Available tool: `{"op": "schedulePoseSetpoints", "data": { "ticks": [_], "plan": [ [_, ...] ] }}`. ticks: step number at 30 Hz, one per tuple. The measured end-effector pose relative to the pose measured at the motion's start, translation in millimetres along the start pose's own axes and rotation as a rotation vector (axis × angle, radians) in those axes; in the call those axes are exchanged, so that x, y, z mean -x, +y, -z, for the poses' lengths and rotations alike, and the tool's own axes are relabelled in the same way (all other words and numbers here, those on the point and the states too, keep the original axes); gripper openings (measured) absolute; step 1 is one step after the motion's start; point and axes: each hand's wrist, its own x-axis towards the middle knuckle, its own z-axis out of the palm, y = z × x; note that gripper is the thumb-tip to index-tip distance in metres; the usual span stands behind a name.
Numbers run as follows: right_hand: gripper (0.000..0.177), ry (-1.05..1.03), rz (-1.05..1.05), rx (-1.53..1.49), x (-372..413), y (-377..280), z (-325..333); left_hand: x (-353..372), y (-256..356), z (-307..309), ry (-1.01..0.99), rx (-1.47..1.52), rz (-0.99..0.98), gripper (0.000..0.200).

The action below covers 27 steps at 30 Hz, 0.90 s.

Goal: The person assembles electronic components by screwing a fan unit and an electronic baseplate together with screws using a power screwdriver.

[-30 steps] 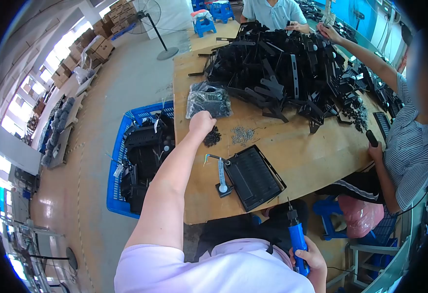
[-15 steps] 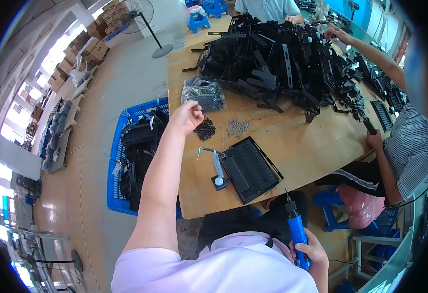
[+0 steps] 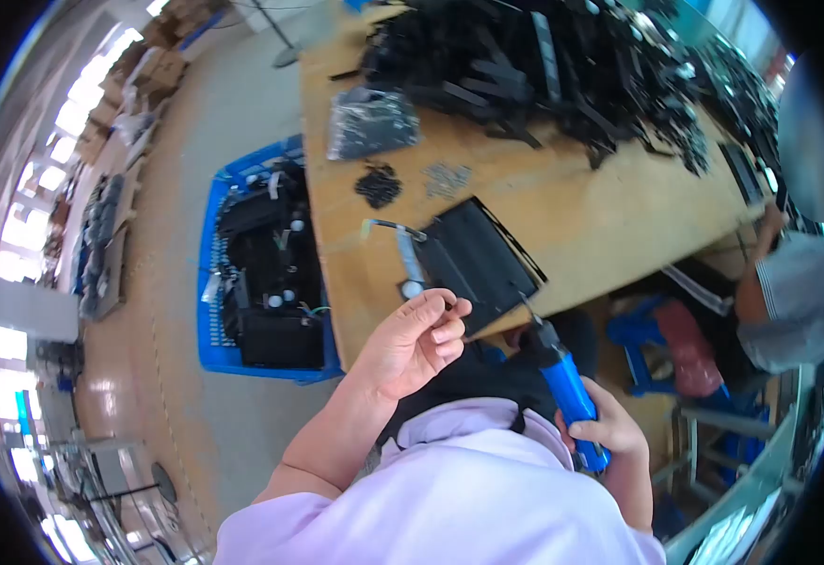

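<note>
A blue electric screwdriver is gripped in my right hand, its bit pointing up toward the table edge. My left hand is raised in front of my chest, thumb and forefinger pinched together; what is between them is too small to make out. Just beyond both hands lies a black rectangular housing at the table's edge. Against its left side rests a grey bracket with a round white part and thin wires. Farther back are a pile of small black pieces and a pile of silver screws.
A large heap of black brackets covers the back of the table. A plastic-wrapped packet lies at its left. Beside the table stands a blue basket of black units. A co-worker in a striped shirt sits at the right.
My left hand has come back from near the small black pieces toward my chest, fingers pinched. The screwdriver has tilted and risen slightly. The camera view has shifted downward.
</note>
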Motion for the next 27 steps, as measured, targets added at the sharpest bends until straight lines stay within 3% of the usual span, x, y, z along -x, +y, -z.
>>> {"op": "schedulePoseSetpoints", "data": {
  "ticks": [7,11,24,27],
  "plan": [
    [0.082,-0.038,0.007,0.175,8.7,-6.5,-12.6,-48.8,-35.7,34.0,0.02,-0.107,0.128,0.016],
    [0.093,0.009,-0.042,0.203,8.6,-0.5,-12.3,-56.7,-38.2,34.1,0.083,-0.242,0.121,0.018],
    [0.091,-0.038,0.004,0.269,9.9,12.8,-6.5,-55.7,-42.4,38.8,0.074,-0.289,0.123,0.018],
    [0.093,-0.046,-0.023,0.252,11.6,13.8,-6.3,-53.1,-43.1,32.0,0.115,-0.428,0.069,0.017]
  ]
}}
